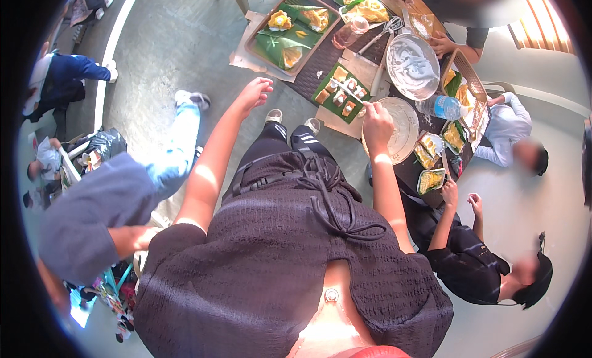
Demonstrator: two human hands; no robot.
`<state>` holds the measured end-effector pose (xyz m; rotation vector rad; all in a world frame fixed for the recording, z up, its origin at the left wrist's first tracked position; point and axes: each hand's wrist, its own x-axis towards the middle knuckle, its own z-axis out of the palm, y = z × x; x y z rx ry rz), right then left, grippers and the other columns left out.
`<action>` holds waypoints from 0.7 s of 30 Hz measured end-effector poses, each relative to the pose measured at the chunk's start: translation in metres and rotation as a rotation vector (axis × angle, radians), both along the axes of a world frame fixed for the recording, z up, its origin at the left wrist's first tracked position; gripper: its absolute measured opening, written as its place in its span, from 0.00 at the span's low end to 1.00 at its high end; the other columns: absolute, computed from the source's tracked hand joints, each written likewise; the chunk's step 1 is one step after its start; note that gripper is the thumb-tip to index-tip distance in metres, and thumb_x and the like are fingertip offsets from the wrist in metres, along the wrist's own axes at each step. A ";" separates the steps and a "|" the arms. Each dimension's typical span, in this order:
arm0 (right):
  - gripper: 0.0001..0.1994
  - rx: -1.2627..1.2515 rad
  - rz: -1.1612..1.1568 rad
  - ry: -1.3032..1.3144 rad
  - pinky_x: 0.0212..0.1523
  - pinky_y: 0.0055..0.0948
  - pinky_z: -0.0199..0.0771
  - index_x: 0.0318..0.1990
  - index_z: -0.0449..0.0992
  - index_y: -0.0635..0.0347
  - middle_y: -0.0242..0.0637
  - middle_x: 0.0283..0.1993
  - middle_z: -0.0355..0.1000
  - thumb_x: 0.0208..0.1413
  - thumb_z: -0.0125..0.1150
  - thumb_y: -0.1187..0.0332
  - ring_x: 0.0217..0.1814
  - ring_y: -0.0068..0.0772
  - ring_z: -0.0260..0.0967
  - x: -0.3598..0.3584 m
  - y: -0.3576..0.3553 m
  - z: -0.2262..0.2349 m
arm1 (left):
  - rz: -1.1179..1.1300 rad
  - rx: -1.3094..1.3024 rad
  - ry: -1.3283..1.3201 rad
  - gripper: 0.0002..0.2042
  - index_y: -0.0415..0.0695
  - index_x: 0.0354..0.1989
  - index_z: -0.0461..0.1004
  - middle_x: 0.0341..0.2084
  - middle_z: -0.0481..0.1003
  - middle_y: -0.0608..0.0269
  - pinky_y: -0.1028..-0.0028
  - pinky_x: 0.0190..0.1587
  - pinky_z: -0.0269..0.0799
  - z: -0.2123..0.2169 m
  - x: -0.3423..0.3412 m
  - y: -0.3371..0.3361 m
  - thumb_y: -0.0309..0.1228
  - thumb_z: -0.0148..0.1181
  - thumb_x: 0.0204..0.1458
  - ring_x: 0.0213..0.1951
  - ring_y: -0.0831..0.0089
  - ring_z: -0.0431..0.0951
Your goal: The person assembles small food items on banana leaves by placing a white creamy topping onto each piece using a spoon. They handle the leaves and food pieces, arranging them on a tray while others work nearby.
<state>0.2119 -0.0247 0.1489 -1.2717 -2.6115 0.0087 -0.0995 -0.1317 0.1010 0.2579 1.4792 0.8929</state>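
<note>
My right hand [377,127] is closed around one end of a thin white utensil [350,93], perhaps a spatula or knife. Its far end reaches over a small leaf-lined tray [322,97] holding several bite-size pieces topped with white cream. Below that hand lies a round pale plate or lid [404,127]. My left hand [254,96] hangs in the air left of the table, fingers loosely bent, holding nothing. Nearest to it is a larger basket tray [252,43] lined with green leaf, with filled pastries on it.
A metal bowl of white cream [412,65], a whisk [392,25], a water bottle [442,107] and a glass jar [350,33] crowd the dark table. At right, a person's hand [449,193] holds a knife near packed food. Other people stand around, one close on my left.
</note>
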 end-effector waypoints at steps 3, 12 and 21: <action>0.10 0.003 0.000 0.007 0.31 0.29 0.64 0.33 0.72 0.52 0.29 0.29 0.65 0.39 0.50 0.74 0.31 0.31 0.64 0.000 -0.001 -0.001 | 0.002 0.003 0.001 0.09 0.49 0.37 0.65 0.29 0.66 0.73 0.80 0.32 0.62 -0.001 0.000 0.001 0.35 0.43 0.50 0.25 0.84 0.61; 0.10 0.012 0.000 0.023 0.30 0.29 0.64 0.32 0.72 0.52 0.29 0.28 0.65 0.39 0.50 0.74 0.30 0.30 0.64 0.000 -0.001 0.001 | -0.005 -0.004 -0.005 0.09 0.49 0.37 0.65 0.30 0.66 0.72 0.80 0.33 0.62 -0.003 0.002 0.003 0.35 0.44 0.50 0.25 0.84 0.61; 0.09 -0.013 -0.016 0.032 0.30 0.29 0.63 0.32 0.72 0.53 0.29 0.27 0.65 0.40 0.50 0.74 0.30 0.30 0.64 0.007 -0.003 0.004 | -0.007 0.006 0.001 0.09 0.49 0.37 0.65 0.30 0.66 0.72 0.80 0.32 0.62 -0.003 0.000 0.005 0.36 0.44 0.50 0.26 0.84 0.61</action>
